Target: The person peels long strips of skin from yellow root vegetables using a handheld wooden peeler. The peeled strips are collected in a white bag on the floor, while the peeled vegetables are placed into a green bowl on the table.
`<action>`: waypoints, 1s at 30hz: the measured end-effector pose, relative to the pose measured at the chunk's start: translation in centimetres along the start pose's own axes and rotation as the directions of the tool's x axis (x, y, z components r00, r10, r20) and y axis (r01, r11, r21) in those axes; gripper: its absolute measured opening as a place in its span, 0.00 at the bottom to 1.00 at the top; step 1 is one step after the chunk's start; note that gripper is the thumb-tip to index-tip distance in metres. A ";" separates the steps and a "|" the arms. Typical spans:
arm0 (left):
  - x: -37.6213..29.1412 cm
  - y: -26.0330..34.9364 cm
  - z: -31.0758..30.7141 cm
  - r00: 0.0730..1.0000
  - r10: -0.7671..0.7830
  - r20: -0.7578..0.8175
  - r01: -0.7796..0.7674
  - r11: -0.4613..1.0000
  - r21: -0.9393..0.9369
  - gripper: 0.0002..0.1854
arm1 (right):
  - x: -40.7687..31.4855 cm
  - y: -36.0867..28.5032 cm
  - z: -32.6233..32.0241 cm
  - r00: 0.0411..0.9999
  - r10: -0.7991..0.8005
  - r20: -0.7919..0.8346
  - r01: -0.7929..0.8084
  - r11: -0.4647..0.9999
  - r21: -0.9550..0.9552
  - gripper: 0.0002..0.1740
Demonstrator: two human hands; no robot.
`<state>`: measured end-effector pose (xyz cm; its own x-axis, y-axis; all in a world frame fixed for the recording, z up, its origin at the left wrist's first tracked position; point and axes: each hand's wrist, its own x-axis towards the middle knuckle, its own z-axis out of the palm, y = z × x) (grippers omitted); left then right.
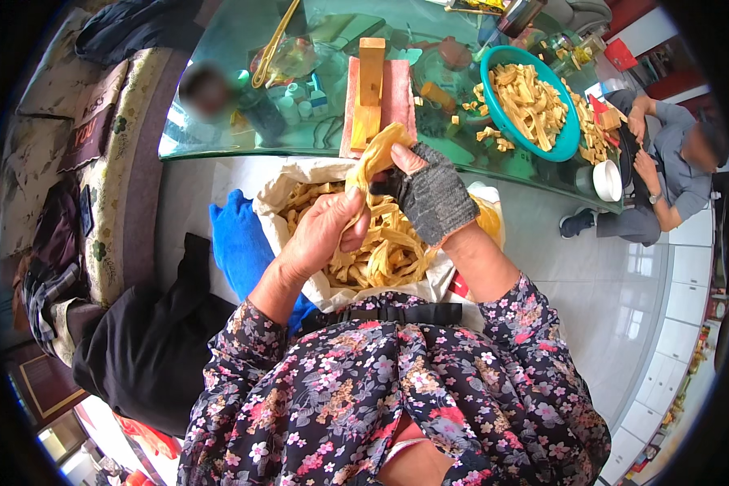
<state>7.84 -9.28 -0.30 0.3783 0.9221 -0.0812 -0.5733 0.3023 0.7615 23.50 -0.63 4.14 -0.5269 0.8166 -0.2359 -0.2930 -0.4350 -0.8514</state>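
A wrinkled, pale-yellow dried strip [379, 150] is stretched between my two hands above an open sack. My left hand [325, 232] is bare and pinches its lower end between thumb and fingers. Around its upper part, my right hand [438, 193] is closed, wearing a grey knitted glove that leaves the thumb tip bare. Below both hands, the white sack [269, 228] is full of similar twisted yellow strips [386, 258]. Just beyond, a wooden block tool [372, 76] stands on a pink towel [399, 91] at the glass table's near edge.
On the glass table [243, 136], a teal basin [503, 115] holds cut yellow pieces, with more scattered around it. A white cup [607, 181] stands near the right edge. A seated co-worker [674, 146] is at the right. Blue cloth [241, 243] lies beside the sack.
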 end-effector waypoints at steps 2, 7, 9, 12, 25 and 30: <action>0.1 0.3 0.9 0.998 -0.061 -0.017 0.057 0.977 -0.206 0.21 | -0.4 -0.5 0.1 0.996 0.008 0.086 -0.007 1.000 -0.017 0.21; 0.8 0.3 2.2 0.992 -0.116 -0.048 0.104 0.972 -0.210 0.21 | -0.9 -1.2 0.5 0.989 -0.048 0.142 0.106 0.894 -0.436 0.19; 0.7 0.5 2.4 0.985 -0.153 -0.074 0.142 0.981 -0.133 0.26 | -0.8 -0.8 0.1 0.981 -0.150 0.126 0.192 0.864 -0.466 0.17; 0.2 1.1 1.9 0.978 -0.193 0.074 0.203 0.965 -0.164 0.32 | -1.0 -1.9 -0.1 0.985 -0.161 0.060 0.171 0.903 -0.393 0.15; -1.1 1.4 3.5 0.776 0.535 -0.334 0.121 0.393 0.911 0.19 | -0.6 -1.4 1.2 0.848 -0.527 -0.065 0.473 0.805 -0.357 0.15; -2.5 -1.7 4.8 0.958 -0.264 -0.114 0.250 0.960 -0.124 0.25 | -1.1 1.6 2.9 0.682 -0.691 0.239 0.654 0.430 -0.622 0.13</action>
<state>11.32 -13.27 1.68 0.4309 0.8311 -0.3516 -0.5461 0.5503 0.6316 21.24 -3.31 4.40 -0.3473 0.7671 0.5394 0.0260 0.5829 -0.8121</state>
